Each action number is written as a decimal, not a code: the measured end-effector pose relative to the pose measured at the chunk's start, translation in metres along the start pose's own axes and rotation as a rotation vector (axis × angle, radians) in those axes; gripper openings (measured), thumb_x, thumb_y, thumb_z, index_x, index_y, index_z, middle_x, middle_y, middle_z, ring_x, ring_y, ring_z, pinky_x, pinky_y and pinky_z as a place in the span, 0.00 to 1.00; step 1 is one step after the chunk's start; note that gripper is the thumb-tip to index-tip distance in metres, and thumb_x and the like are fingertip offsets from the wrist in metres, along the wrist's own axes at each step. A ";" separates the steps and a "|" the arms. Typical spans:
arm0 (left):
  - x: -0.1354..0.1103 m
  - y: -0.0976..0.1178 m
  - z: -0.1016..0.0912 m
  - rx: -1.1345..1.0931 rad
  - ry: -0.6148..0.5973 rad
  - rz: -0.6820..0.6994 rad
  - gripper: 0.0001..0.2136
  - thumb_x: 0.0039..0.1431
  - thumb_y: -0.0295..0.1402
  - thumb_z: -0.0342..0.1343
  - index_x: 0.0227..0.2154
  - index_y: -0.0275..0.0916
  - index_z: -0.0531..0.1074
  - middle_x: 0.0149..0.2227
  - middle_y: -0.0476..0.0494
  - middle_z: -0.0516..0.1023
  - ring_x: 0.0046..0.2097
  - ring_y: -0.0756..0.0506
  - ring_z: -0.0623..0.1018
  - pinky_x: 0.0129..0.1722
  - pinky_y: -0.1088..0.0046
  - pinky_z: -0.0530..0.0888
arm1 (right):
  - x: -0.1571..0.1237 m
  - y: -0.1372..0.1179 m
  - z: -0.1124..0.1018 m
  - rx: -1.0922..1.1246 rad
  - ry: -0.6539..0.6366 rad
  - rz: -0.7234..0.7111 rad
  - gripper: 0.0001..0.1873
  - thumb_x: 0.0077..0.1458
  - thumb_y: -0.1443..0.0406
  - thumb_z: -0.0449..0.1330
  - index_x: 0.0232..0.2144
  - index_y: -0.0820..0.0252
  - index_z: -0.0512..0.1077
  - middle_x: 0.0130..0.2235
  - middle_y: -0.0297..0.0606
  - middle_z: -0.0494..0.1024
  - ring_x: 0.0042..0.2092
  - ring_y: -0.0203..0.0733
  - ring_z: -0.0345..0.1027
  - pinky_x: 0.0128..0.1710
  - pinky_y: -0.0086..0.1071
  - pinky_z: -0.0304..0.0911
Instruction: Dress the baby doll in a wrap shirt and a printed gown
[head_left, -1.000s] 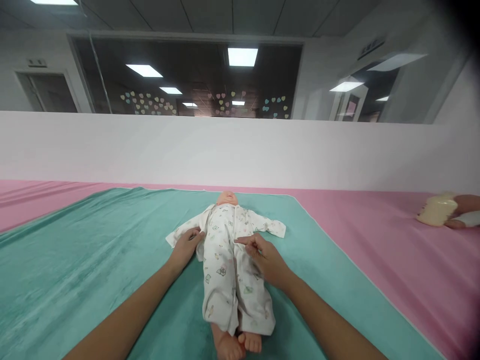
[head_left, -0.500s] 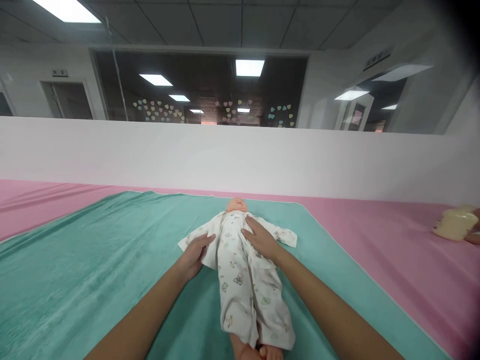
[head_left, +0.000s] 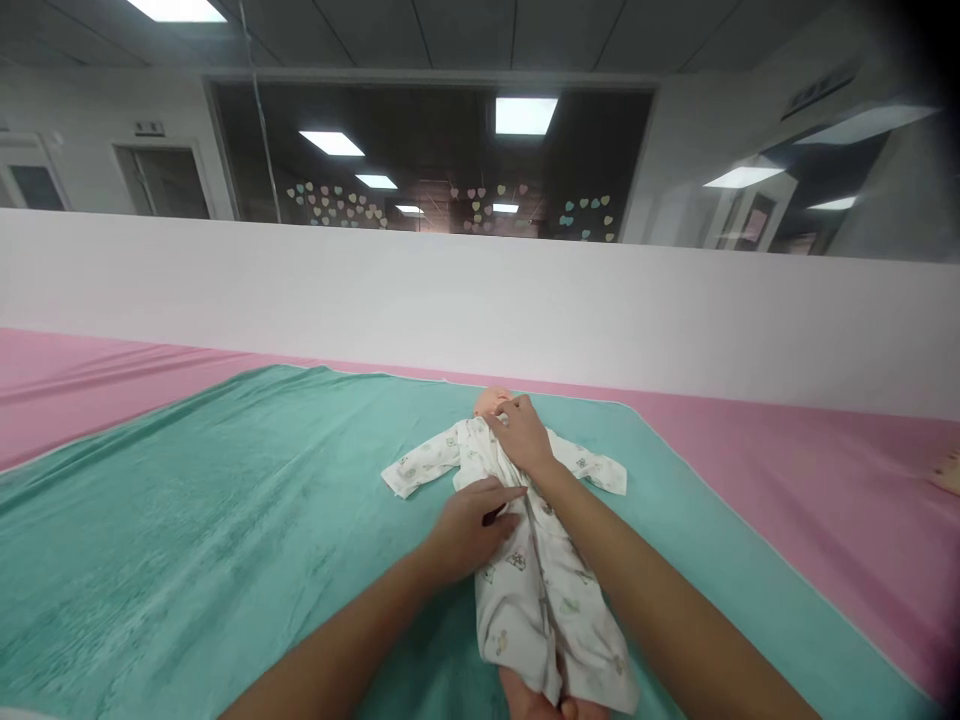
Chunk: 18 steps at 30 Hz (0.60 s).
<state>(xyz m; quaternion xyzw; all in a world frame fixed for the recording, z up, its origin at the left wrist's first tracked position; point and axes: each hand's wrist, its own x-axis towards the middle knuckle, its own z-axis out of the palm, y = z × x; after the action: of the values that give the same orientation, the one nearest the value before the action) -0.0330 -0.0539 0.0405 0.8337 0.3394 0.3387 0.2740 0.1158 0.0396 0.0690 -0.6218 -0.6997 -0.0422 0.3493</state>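
Note:
A baby doll (head_left: 491, 402) lies on its back with its head away from me, dressed in a white printed romper (head_left: 517, 570). Both sleeves stretch outward and the bare feet show at the near end. My left hand (head_left: 469, 530) is at the waist, thumb and fingers closing on the romper's front; the exact hold is partly hidden. Higher up, my right hand (head_left: 523, 437) bends over the chest by the collar, its fingers curled on the cloth. It covers part of the doll's neck and chin.
Under the doll is a green blanket (head_left: 225, 520), laid over a pink cover (head_left: 787, 480). A white partition (head_left: 375, 300) runs along the far edge. At the far right, a pale yellow object (head_left: 949, 470) is cut off by the frame.
My left hand has moved right, from the romper's side onto its front, and the loose left flap now lies inward. My right hand has moved up towards the collar. The view has shifted right.

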 end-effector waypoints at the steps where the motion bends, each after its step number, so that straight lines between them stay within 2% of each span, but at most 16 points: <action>1: -0.001 0.000 0.003 0.077 0.014 0.055 0.16 0.57 0.32 0.48 0.49 0.46 0.69 0.32 0.48 0.70 0.35 0.48 0.70 0.34 0.71 0.67 | 0.005 -0.001 0.002 0.006 -0.032 0.016 0.21 0.56 0.50 0.45 0.34 0.57 0.70 0.45 0.41 0.66 0.44 0.43 0.63 0.39 0.33 0.56; 3: -0.002 -0.001 0.008 0.169 0.055 0.152 0.16 0.58 0.30 0.47 0.49 0.45 0.68 0.34 0.47 0.70 0.37 0.47 0.69 0.36 0.71 0.67 | 0.014 -0.003 0.006 -0.011 -0.122 0.058 0.23 0.54 0.47 0.45 0.33 0.58 0.70 0.43 0.42 0.69 0.43 0.44 0.63 0.36 0.33 0.56; 5: -0.002 -0.003 0.011 0.206 0.091 0.235 0.16 0.59 0.28 0.45 0.48 0.44 0.68 0.36 0.46 0.71 0.39 0.47 0.69 0.39 0.70 0.66 | 0.021 -0.004 0.009 -0.033 -0.212 0.096 0.23 0.50 0.46 0.50 0.34 0.58 0.69 0.42 0.41 0.70 0.41 0.45 0.64 0.33 0.33 0.55; 7: -0.003 -0.004 0.013 0.214 0.120 0.285 0.15 0.60 0.28 0.43 0.47 0.44 0.68 0.38 0.45 0.71 0.40 0.47 0.69 0.40 0.69 0.66 | 0.024 -0.003 0.012 -0.027 -0.245 0.114 0.20 0.46 0.48 0.55 0.34 0.57 0.69 0.42 0.39 0.71 0.40 0.44 0.64 0.31 0.31 0.53; 11: -0.003 -0.003 0.016 0.187 0.166 0.289 0.13 0.61 0.27 0.43 0.44 0.43 0.68 0.37 0.45 0.71 0.41 0.47 0.68 0.40 0.69 0.66 | 0.025 0.002 0.016 0.089 -0.160 0.076 0.11 0.42 0.56 0.58 0.25 0.57 0.68 0.37 0.35 0.72 0.40 0.42 0.63 0.30 0.29 0.51; 15: -0.004 0.002 0.017 0.086 0.239 0.240 0.10 0.61 0.27 0.44 0.41 0.41 0.68 0.37 0.46 0.70 0.40 0.48 0.69 0.39 0.71 0.67 | 0.022 0.008 0.018 0.187 -0.066 0.045 0.05 0.42 0.62 0.56 0.24 0.56 0.66 0.34 0.31 0.71 0.39 0.40 0.61 0.33 0.30 0.51; 18: -0.005 0.008 0.016 0.022 0.250 0.241 0.09 0.62 0.27 0.43 0.40 0.41 0.68 0.37 0.46 0.69 0.40 0.50 0.69 0.39 0.73 0.68 | 0.022 0.016 0.019 0.428 0.092 0.162 0.03 0.41 0.64 0.54 0.22 0.57 0.63 0.25 0.29 0.67 0.31 0.37 0.58 0.30 0.29 0.51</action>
<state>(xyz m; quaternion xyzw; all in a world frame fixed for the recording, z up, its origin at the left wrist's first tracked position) -0.0208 -0.0662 0.0341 0.8226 0.2722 0.4664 0.1781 0.1229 0.0708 0.0606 -0.5852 -0.6239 0.1069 0.5068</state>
